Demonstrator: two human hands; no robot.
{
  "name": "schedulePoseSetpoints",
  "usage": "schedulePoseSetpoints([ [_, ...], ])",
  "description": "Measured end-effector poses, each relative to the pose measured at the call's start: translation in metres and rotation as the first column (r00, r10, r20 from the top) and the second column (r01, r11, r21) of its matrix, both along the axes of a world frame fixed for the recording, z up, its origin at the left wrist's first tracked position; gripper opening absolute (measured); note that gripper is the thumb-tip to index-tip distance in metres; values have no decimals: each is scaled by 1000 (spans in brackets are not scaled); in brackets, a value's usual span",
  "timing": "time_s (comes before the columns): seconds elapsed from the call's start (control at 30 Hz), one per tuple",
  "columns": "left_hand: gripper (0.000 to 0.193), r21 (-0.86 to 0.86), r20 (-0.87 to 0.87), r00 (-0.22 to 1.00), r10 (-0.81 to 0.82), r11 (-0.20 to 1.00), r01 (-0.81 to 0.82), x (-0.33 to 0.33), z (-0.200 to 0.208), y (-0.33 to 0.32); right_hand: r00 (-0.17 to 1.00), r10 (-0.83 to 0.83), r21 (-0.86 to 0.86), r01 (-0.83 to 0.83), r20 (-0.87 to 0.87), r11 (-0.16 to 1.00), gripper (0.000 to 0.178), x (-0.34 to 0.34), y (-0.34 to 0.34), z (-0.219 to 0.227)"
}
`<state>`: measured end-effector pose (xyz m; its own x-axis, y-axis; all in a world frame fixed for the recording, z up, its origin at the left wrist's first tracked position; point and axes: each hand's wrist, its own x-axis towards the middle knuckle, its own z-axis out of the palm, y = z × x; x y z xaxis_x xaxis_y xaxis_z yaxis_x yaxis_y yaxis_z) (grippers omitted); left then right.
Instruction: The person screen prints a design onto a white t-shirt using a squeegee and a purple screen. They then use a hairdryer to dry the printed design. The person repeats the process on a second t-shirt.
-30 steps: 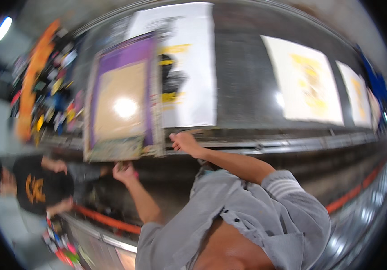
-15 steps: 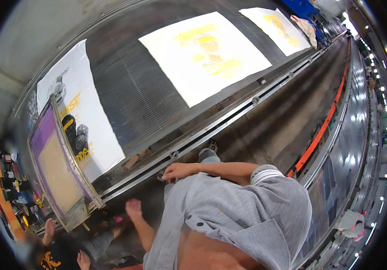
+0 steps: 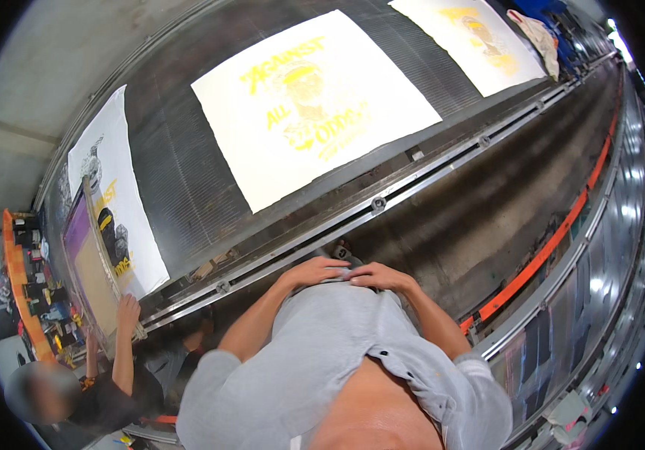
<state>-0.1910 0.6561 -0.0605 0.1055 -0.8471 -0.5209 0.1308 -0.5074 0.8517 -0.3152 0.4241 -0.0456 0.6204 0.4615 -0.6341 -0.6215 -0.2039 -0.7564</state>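
Note:
In front of my waist, my left hand (image 3: 316,272) and my right hand (image 3: 382,277) meet fingertip to fingertip. Between them is a small greyish thing, too small to make out, and the fingers of both hands are closed around it. Beyond my hands runs the metal rail (image 3: 304,252) along the edge of a long dark printing table (image 3: 187,176). On the table lies a white fabric panel (image 3: 221,124) with yellow print, the piece nearest in front of me.
At left, a co-worker's hand (image 3: 128,311) grips a purple-edged printing screen (image 3: 90,259) beside a panel printed black and yellow (image 3: 141,251). Another yellow-printed panel (image 3: 465,45) lies farther right. An orange rail (image 3: 532,270) runs behind me on the right.
My left hand has come up to join my right hand at the waist. The view has shifted and turned, and the co-worker has taken hold of the screen frame.

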Motion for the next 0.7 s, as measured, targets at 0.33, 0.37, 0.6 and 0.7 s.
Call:
schedulePoseSetpoints([
  [0.33, 54, -201, 10, 928, -372, 909, 366, 22, 44, -260, 484, -834, -307, 862, 266, 403, 25, -122, -75, -92],
  [0.37, 55, -206, 31, 918, -396, 896, 394, 22, 42, -280, 529, -827, -412, 808, 192, 421, 24, -125, -79, -92],
  [0.6, 52, -160, -95, 858, -505, 858, 487, 12, 31, -429, 500, -866, -548, 733, 30, 404, 40, -115, -154, -72],
  [0.7, 50, -166, -224, 843, -490, 871, 462, 21, 29, -491, 545, -838, -491, 720, -38, 490, 34, -114, -212, -66],
])
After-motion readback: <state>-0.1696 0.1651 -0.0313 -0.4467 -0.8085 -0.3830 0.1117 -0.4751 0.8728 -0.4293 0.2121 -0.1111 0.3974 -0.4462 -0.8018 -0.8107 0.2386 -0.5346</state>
